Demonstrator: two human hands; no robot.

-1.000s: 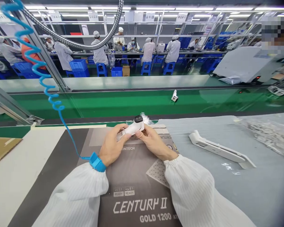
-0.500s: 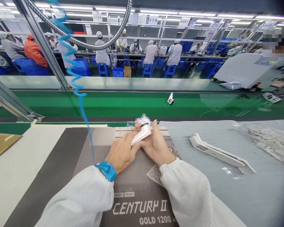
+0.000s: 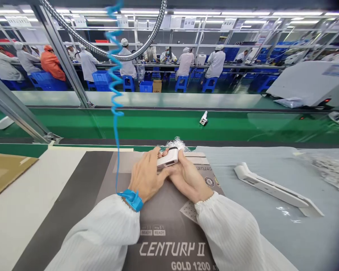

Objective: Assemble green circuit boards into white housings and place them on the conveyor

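Between my two hands is a white plastic housing (image 3: 168,158) with a dark rounded end and a slot along its side. My left hand (image 3: 147,173), with a blue wrist strap (image 3: 132,199), closes over its near left end. My right hand (image 3: 188,175) cups it from the right and below, thumb against the dark end. Part of the housing is hidden under the left fingers. Beneath both hands lies a grey printed cardboard box panel (image 3: 169,214). Crumpled clear plastic (image 3: 177,143) sits just beyond the fingers.
A long white plastic part (image 3: 274,188) lies on the grey-blue sheet (image 3: 243,233) at right, near a bag of small pieces (image 3: 330,169). Another small white part (image 3: 203,119) rests on the green belt (image 3: 158,124). A coiled blue cord (image 3: 115,94) hangs by my left wrist.
The white housing has turned in my hands, so its slotted side now faces me. My right thumb has bent down onto it. The whole view has shifted slightly.
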